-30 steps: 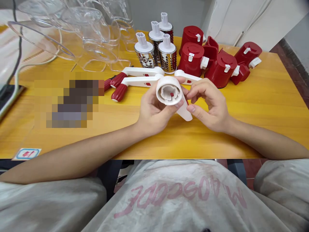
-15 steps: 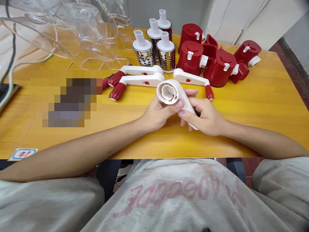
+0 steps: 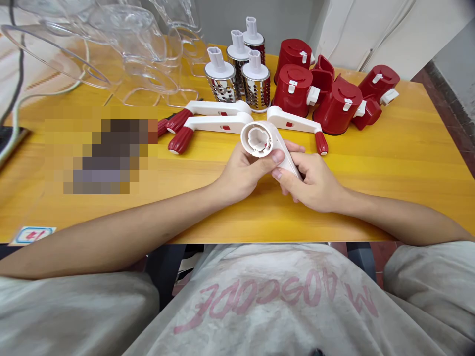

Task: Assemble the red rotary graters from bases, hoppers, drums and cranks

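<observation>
Clear plastic (image 3: 128,22): far L, bulky see-thru parts, overlapping, well apart from both hands.
L cranks (image 3: 217,123): two, white arms abt parallel, lying crosswise on the surface (image 3: 401,188), red knobs to the L.
Drums (image 3: 256,81): four, steel w/ white stems up, standing in a cluster just behind the cranks.
L grip (image 3: 241,173): thumb across the near side just below the ring, fingers round the back & mostly hid; gap only as wide as the piece, so it's got the ring end.
Held white arm (image 3: 279,141): betw. the two hands, up off the surface as far as I can tell, touching both.
Arm's long axis: slants from the ring, L & farther off, to the narrow tail, R & nearer the wearer; ring mouth tipped up twd the wearer.
Nearer hand: L at the ring, R at the tail; from the R grip (image 3: 315,180) the ring lies L & a bit away.
R crank (image 3: 297,120): on the surface, just beyond the held piece, red knob to the R.
R grip hold: thumb on near side, fingers behind, pinched narrow on the tail; exact fingertip contact can't be seen.
Red housings (image 3: 295,91): back R, approx four, white knobs on the sides.
</observation>
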The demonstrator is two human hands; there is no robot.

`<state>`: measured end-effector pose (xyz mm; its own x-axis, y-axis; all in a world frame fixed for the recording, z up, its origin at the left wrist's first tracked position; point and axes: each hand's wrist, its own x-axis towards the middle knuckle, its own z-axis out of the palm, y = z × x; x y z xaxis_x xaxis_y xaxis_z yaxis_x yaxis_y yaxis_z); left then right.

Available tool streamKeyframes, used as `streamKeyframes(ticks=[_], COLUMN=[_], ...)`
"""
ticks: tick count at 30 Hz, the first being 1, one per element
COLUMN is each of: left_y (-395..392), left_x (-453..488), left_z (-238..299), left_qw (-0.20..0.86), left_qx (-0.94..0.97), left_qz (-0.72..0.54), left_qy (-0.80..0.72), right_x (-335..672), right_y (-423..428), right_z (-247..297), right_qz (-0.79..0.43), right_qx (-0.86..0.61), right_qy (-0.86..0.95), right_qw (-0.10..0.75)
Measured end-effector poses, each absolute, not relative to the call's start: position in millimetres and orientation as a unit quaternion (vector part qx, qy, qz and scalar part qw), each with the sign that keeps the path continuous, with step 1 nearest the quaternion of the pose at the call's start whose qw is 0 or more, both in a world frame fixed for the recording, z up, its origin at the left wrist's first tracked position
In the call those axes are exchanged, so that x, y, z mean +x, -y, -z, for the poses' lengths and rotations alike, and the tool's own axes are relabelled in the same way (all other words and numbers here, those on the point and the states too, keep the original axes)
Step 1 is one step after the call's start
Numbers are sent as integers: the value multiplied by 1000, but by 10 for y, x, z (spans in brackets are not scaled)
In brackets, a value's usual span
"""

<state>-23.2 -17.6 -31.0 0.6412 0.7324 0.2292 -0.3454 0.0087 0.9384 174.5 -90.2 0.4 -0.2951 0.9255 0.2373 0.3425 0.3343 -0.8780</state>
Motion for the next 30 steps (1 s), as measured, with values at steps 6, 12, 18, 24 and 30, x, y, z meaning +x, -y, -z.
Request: streamKeyframes(ticks=[6,12,18,24,30], left_y=[133,171,182,142,170], left_x=[-208,-239,-240,-282,-285], left_z=[315,227,204,245,250], left_qw=[675,661,625,636,643], left_qx=[588,594,619,653,648], left_qz=[-420,-425,-436,-391,-382], left_qy=[-147,-172,-189,-124,-144], right_x=[1743,1727,1725,1755,1766], right_y=[843,848,837,793,782], right_z=[124,160,211,284,316], right_qz=[-268,-337,-349,-324,-332], right_qx=[-428,-424,-412,-353,-361], right_qy=[766,734,726,758,755], right_qw=[398,411,425,442,436])
